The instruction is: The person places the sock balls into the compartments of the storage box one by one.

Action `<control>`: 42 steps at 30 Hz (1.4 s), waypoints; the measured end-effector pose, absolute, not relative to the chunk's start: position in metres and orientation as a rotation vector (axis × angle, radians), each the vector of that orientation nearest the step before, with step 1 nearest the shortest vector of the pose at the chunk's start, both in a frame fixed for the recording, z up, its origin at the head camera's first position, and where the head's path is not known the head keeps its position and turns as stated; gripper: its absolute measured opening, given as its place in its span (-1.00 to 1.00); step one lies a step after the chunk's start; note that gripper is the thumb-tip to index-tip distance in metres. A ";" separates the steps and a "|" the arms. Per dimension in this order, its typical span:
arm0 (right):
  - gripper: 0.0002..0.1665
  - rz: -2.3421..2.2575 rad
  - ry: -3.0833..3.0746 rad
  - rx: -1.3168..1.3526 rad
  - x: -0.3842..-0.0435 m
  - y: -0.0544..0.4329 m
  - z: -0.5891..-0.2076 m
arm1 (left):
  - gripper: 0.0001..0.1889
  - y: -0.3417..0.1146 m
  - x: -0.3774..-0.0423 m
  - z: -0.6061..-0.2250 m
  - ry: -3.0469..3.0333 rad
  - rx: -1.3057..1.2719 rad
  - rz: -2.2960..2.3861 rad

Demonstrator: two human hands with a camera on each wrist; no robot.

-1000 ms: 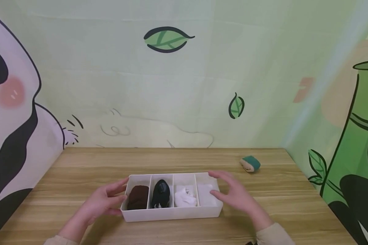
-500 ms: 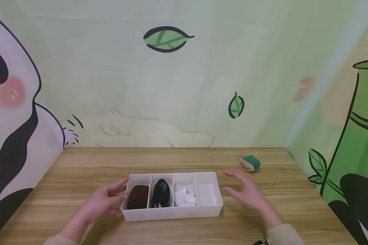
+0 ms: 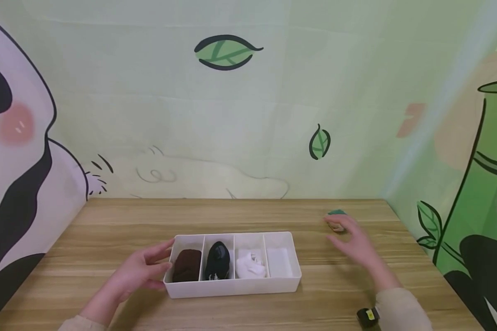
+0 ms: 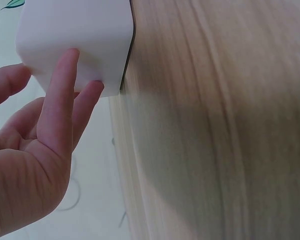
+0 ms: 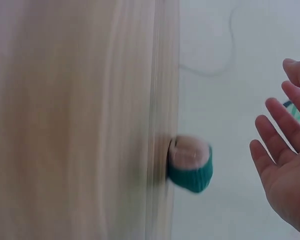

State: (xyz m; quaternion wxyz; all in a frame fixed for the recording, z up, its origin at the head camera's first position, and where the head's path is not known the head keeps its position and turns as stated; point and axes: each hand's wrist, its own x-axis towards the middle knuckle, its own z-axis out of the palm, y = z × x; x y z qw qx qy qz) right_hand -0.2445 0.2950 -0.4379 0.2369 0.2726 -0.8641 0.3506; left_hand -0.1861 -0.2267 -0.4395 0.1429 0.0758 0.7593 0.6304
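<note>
A white box (image 3: 232,288) with divided compartments stands on the table, also visible at its end wall in the left wrist view. My left hand (image 3: 141,272) touches the box's left end, fingers fairly straight. Inside lie a dark brown rolled cloth (image 3: 187,265), a black bundle (image 3: 217,262) and a white crumpled cloth (image 3: 250,265), one per compartment; the rightmost compartment holds nothing. My right hand (image 3: 358,243) is spread, holding nothing, in front of a green and beige rolled-up sock (image 3: 337,212). In the head view its fingers partly cover the sock; the right wrist view shows a gap between them.
The wooden table (image 3: 232,317) reaches back to a pale green wall sheet (image 3: 248,115) printed with leaves and pandas. A small black device (image 3: 367,317) sits at my right wrist.
My right hand has left the box's right end and moved right toward the rolled-up sock. My left hand stays at the left end; the box and its contents have not moved.
</note>
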 end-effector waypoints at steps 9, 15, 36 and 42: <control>-0.44 0.933 -2.524 0.616 -0.264 0.321 -0.433 | -0.26 -0.227 -0.185 -0.440 2.196 0.216 1.813; -0.38 0.943 -2.617 0.530 -0.272 0.330 -0.432 | -0.25 -0.228 -0.186 -0.441 2.179 0.237 1.822; -0.25 1.017 -2.682 0.476 -0.292 0.341 -0.462 | -0.26 -0.227 -0.186 -0.442 2.187 0.222 1.823; -0.24 1.026 -2.715 0.437 -0.294 0.341 -0.464 | -0.26 -0.228 -0.186 -0.441 2.188 0.226 1.830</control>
